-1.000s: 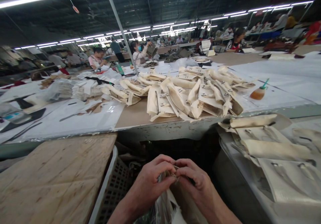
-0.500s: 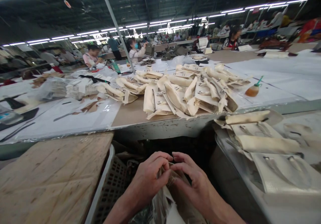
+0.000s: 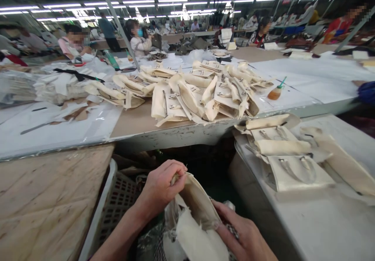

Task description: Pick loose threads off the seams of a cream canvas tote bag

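My left hand is closed in a pinch on the top edge of a cream fabric bag held low in front of me. My right hand grips the same bag lower down at its right side, fingers curled around it. A clear plastic wrapper hangs crumpled beside the bag under my left hand. Both hands sit in the dark gap between the tables.
A heap of cream fabric bags lies on the long table ahead, with a small orange bottle to its right. More bags lie on the white table at right. A wooden board and a white crate are at left. Other people work at the far tables.
My hands have come apart: the right hand slid down the bag's side while the left keeps the top edge. The bag now shows more. The view tilted downward.
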Motion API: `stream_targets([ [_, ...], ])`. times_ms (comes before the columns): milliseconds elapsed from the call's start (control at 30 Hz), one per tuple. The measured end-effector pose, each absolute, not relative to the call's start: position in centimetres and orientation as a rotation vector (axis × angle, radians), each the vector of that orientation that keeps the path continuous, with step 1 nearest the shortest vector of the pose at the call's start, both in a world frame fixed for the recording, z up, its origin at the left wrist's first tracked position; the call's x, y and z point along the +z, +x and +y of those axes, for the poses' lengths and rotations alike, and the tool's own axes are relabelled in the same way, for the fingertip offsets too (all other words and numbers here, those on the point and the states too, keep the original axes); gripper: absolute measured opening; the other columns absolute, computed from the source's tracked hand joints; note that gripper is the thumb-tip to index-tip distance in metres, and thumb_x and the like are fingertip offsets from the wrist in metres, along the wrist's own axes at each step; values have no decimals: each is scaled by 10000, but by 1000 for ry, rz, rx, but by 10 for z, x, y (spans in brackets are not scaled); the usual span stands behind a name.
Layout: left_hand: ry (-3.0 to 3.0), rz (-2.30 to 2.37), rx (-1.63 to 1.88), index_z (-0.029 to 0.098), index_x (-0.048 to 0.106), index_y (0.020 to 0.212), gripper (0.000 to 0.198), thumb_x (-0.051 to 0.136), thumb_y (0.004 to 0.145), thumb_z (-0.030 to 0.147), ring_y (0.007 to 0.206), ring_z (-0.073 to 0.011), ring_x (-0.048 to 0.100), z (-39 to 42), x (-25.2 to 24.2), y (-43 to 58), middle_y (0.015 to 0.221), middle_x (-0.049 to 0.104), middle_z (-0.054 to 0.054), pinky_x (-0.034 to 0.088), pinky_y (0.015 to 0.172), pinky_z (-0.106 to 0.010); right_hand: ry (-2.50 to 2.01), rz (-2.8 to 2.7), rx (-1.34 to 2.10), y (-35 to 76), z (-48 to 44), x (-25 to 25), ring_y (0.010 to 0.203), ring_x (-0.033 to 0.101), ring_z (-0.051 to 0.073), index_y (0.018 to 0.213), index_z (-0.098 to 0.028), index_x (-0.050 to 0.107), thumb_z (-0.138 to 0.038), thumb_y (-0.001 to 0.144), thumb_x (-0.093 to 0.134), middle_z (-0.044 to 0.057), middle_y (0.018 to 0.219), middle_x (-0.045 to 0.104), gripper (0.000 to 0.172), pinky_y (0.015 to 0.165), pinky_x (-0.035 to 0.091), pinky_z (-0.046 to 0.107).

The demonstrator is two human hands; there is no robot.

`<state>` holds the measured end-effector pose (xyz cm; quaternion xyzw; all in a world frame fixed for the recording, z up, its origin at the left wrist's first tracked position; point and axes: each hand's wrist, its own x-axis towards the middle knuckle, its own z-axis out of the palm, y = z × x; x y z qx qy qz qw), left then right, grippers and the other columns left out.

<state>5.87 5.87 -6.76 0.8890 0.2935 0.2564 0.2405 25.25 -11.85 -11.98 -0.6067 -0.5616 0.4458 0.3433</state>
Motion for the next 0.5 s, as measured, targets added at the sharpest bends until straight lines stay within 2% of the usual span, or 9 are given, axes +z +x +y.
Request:
stream_targets([
  [133,2476,850,730,203,509,743,145,523,831,89,885,-160,641,57,-73,62,937,658,-17,486,809,-270,-1613,-1510,1034,250,-115,-109,1177,634,258,1325,-196,570,-395,992,435,120,1287,660,411,1004,503,308],
  [300,2467,899,771,202,506,758,128,524,836,103,911,-168,633,56,-79,62,961,653,-28,486,825,-289,-1552,-1572,929,250,-114,-109,982,722,205,1285,-205,601,-353,1009,412,95,1163,726,366,875,550,222],
  [500,2432,899,786,197,532,766,120,529,848,110,881,-163,620,57,-79,62,914,646,-24,480,806,-281,-1536,-1474,948,249,-111,-104,853,734,167,1217,-240,657,-366,1008,430,34,1031,762,334,776,545,158],
])
